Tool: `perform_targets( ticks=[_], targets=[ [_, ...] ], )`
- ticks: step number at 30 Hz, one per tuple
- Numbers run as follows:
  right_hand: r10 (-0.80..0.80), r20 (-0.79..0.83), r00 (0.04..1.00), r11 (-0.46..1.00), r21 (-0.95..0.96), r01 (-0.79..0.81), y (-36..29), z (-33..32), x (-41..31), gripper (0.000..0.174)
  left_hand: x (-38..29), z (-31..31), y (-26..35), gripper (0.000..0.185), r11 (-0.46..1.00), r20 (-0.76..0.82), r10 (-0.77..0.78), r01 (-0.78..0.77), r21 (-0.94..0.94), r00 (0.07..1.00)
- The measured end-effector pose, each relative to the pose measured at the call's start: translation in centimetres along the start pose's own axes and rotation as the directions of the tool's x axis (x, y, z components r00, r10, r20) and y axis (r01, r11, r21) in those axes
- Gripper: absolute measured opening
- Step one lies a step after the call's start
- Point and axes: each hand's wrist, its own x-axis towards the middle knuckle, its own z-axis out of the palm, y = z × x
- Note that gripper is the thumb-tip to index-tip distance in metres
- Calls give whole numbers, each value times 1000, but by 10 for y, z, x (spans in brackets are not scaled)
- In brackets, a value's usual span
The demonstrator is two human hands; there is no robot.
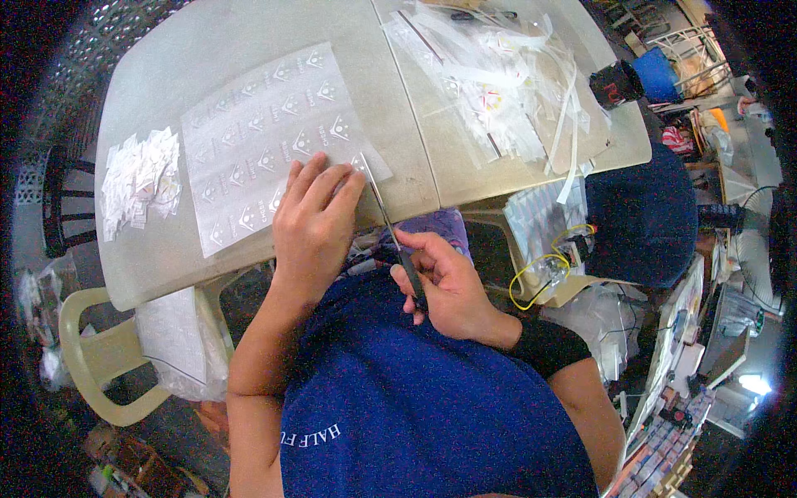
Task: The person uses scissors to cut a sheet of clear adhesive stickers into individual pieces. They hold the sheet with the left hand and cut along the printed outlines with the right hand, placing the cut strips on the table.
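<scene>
A translucent sheet (249,124) printed with rows of repeated white emblems and lettering lies on the pale plastic table (180,56). My left hand (317,211) rests palm down on the sheet's near edge, fingers spread a little. Beside it, my right hand (445,280) grips the dark handle of scissors (383,208) at the table's front edge. The slim metal blades point away from me, their tips by the sheet's lower right part, close to my left fingers. Whether the blades are apart cannot be told.
A pile of small cut white pieces (143,180) lies at the table's left. Clear strips and printed scraps (498,93) are heaped at the right, some hanging over the edge. Plastic chairs (112,355) stand close by; one at the right holds printed sheets (538,218) and a yellow cord (520,299).
</scene>
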Motion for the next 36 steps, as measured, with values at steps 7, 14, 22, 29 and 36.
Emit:
perform_targets(
  ticks=[7,14,22,29,36],
  targets=[
    [-16,-38,999,1000,-22,15,-3,1,9,49,1,-6,5,31,999,7,-5,5,-45,1000],
    [-74,-51,996,997,-8,74,-6,1,23,48,0,-11,11,36,997,6,-11,11,-73,1000],
    [-68,-69,995,993,-101,61,-11,2,24,46,4,-13,13,34,997,-16,-17,15,-76,1000],
    [-100,-100,990,990,-111,89,-20,0,41,39,7,-28,25,27,995,14,-47,48,-89,999],
    [-252,-143,957,955,-198,222,-20,1,45,32,8,-27,24,31,995,-33,-21,18,-101,999]
  ],
)
